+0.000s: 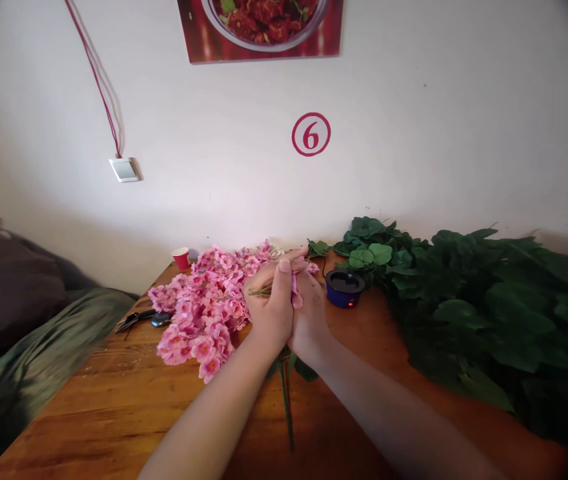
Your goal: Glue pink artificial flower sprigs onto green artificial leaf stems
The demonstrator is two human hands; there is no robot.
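Note:
My left hand [271,300] and my right hand [309,303] are pressed together over the middle of the wooden table [99,407]. Thin brownish stems poke out from under my left fingers, and a pink petal [297,293] shows between the two hands. Below my wrists a green stem [287,400] with a few dark leaves points toward me. A heap of pink flowers [204,307] lies just left of my hands. Most of what the hands enclose is hidden.
A small blue pot [345,288] with a red light stands right of my hands. Green leaves [484,307] are piled at the right. Scissors [134,321], a dark round object [161,319] and a red paper cup [181,258] are at the left. The wall rises behind.

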